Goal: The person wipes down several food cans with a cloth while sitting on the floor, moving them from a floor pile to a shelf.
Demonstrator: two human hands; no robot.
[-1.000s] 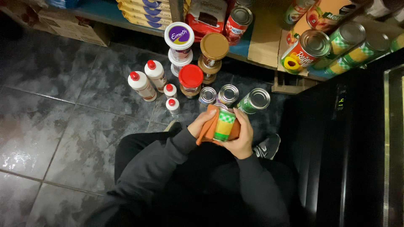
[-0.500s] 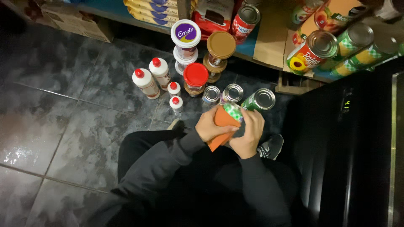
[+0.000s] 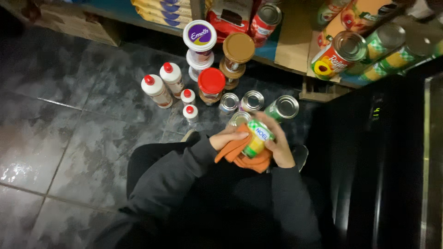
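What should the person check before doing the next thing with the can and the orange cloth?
1. Can held in both hands: ok, left hand and right hand wrap it.
2. Orange cloth against the can: ok, bunched under and beside it.
3. Can clean all round: cannot tell, the far side is hidden.
4. Standing cans on the floor clear of the hands: ok, though close by.
5. White bottles with red caps upright: ok.
6. Stacked jars steady: cannot tell.
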